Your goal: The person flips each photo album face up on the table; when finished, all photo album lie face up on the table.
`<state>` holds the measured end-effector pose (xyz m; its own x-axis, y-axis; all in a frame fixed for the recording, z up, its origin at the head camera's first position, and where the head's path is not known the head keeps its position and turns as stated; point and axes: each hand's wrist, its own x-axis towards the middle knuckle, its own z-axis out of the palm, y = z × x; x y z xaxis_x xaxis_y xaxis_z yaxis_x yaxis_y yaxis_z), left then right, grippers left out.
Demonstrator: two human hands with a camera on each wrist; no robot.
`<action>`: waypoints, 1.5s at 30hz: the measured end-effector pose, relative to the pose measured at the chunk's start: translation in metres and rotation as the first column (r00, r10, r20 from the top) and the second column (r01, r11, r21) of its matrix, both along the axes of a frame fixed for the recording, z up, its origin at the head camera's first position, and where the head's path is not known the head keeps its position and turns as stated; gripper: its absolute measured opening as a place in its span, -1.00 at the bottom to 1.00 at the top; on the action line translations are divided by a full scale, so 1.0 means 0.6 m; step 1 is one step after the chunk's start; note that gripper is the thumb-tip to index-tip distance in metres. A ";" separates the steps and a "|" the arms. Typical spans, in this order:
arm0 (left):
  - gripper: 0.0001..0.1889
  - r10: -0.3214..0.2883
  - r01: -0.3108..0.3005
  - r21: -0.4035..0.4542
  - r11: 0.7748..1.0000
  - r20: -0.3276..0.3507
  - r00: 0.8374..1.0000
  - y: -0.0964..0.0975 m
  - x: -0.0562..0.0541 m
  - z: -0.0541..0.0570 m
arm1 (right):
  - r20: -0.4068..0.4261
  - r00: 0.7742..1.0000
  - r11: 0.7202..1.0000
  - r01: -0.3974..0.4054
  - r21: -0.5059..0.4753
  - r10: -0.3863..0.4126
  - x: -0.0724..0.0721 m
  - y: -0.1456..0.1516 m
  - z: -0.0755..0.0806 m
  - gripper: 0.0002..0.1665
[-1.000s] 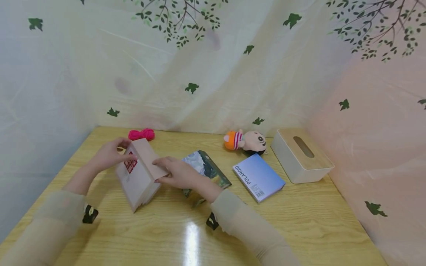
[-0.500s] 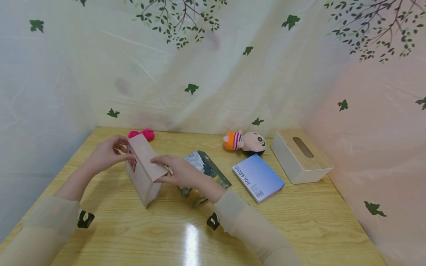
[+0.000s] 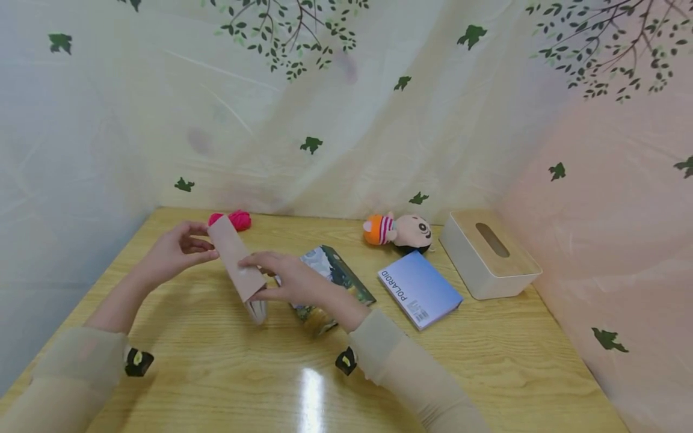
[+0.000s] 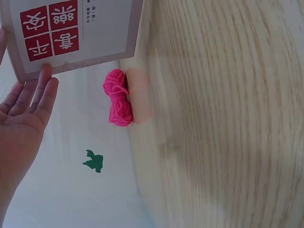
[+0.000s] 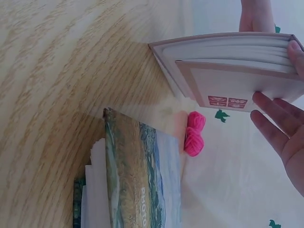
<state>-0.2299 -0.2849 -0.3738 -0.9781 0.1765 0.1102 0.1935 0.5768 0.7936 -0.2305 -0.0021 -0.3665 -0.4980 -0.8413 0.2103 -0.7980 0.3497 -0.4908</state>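
A pale pink album (image 3: 238, 258) is held spine up, with a red block of characters on its covers and white page edges showing below. My right hand (image 3: 287, 279) grips it at the near end of the spine, thumb on one cover and fingers on the other. At the far end, my left hand (image 3: 175, 252) touches the album's left side with its fingertips and thumb, fingers loosely bent. In the left wrist view, fingertips of the left hand (image 4: 21, 128) rest at the cover edge. Whether the album's lower corner touches the table cannot be told.
A landscape-covered photo album (image 3: 325, 264) lies partly behind the right hand. Right of it are a blue Polaroid album (image 3: 419, 288), a plush doll (image 3: 414, 231) and a tissue box (image 3: 468, 267) with a wooden lid. Pink yarn (image 3: 240, 220) sits at the table's back edge.
The pale pink album has turned more upright, so its left cover no longer shows in the head view. Both hands have shifted slightly; the left thumb has slid back toward the album's edge.
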 end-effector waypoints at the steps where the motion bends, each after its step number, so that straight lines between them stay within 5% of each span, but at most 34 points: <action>1: -0.33 -0.004 0.004 0.015 1.000 0.006 1.000 0.000 0.000 -0.002 | 0.005 1.000 1.000 -0.007 -0.005 0.007 0.000 0.000 -0.001 -0.32; 16: -0.36 -0.037 0.037 0.051 0.998 0.005 0.999 -0.022 0.014 -0.016 | 0.229 0.971 0.993 -0.045 -0.105 0.068 0.004 -0.014 -0.026 -0.03; 25: -0.40 -0.068 0.066 0.087 0.994 0.019 0.998 -0.043 0.015 -0.029 | 0.293 0.953 0.997 -0.060 -0.058 0.074 -0.003 -0.017 -0.049 -0.10; 37: -0.39 -0.084 0.084 0.018 0.996 0.046 0.995 -0.056 0.018 -0.023 | 0.140 0.990 0.981 -0.061 0.186 0.035 -0.007 -0.009 -0.080 -0.05; 45: -0.30 -0.047 0.061 -0.082 0.995 0.158 0.986 -0.083 0.027 -0.041 | -0.017 0.999 0.959 -0.025 0.281 0.032 -0.017 -0.007 -0.092 -0.22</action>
<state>-0.2136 -0.3348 -0.3981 -0.9709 0.2317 -0.0604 0.1043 0.6362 0.7644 -0.2405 -0.0062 -0.4217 -0.4710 -0.8818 -0.0262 -0.8189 0.4481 -0.3586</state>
